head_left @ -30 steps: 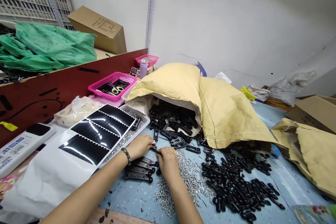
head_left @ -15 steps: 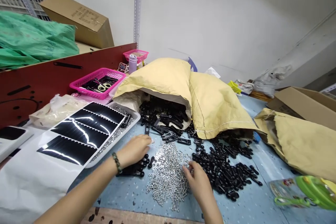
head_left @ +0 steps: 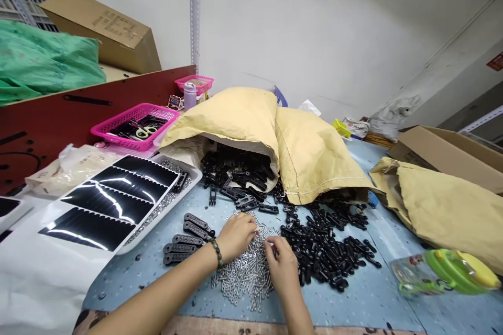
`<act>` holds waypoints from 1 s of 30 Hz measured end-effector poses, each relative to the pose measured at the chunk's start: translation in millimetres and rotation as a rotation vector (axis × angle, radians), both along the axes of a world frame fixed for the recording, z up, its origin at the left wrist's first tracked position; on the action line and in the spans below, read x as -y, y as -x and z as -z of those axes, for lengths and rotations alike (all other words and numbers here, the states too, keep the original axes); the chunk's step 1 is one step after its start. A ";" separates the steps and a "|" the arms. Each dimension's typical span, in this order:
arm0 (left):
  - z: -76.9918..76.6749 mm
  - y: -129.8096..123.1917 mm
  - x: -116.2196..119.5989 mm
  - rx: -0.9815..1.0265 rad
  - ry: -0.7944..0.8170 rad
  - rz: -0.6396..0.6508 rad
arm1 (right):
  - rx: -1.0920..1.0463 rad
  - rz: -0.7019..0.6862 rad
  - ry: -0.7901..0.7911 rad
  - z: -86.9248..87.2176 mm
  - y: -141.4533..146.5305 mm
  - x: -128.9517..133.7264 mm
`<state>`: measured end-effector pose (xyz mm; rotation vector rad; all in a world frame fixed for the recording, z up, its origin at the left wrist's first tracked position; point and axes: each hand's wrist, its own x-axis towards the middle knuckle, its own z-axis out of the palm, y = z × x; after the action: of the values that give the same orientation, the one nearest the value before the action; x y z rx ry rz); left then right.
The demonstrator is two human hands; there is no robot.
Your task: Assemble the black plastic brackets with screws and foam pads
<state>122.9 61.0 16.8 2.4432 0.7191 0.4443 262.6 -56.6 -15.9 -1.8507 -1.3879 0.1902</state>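
My left hand (head_left: 237, 234), a beaded bracelet at its wrist, hovers over the upper part of a pile of small silver screws and nuts (head_left: 247, 272). Its fingers are pinched together; whatever is between them is too small to make out. Close by on the right, my right hand (head_left: 282, 261) is at the pile's edge with thumb and fingers curled inward, their contents hidden. Several dark ribbed handle-like pieces (head_left: 184, 241) lie side by side left of the pile. A heap of small black parts (head_left: 326, 246) spreads beyond my right hand.
Two paper sacks (head_left: 231, 115) spill black parts behind the pile. On the left are a white tray of metal bits (head_left: 194, 175), black label sheets (head_left: 106, 204) and a pink basket (head_left: 118, 128). A green-lidded bottle (head_left: 444, 272) lies at the right, near another sack (head_left: 444, 204).
My left hand has moved right from above the dark ribbed pieces to the screws and nuts, uncovering those pieces. My right hand stays by the pile. The view has shifted slightly right.
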 end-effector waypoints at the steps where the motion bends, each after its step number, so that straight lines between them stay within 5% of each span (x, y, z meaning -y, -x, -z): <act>1: -1.4 1.9 -0.8 0.023 0.027 -0.012 | -0.035 0.001 -0.005 -2.3 0.8 -1.7; 4: -7.2 18.7 -5.1 0.110 0.115 -0.078 | -0.123 -0.010 -0.015 -11.7 9.6 -11.4; 8: -11.2 73.3 -16.7 0.204 0.169 -0.266 | -0.168 -0.187 -0.027 -22.3 41.1 -36.3; 13: -2.1 128.7 -25.8 0.188 0.098 -0.418 | 0.021 -0.366 0.000 -20.6 90.8 -73.3; 22: 5.1 134.1 -22.0 0.079 -0.019 -0.408 | 0.292 -0.496 0.105 -15.3 112.0 -95.7; 30: 9.5 131.6 -1.8 0.065 -0.110 -0.392 | 0.216 -0.477 0.150 -15.1 112.4 -97.2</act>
<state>-8.6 62.7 7.3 2.3734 1.1783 0.7258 150.3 40.6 -0.8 -1.6640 -2.0039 0.3505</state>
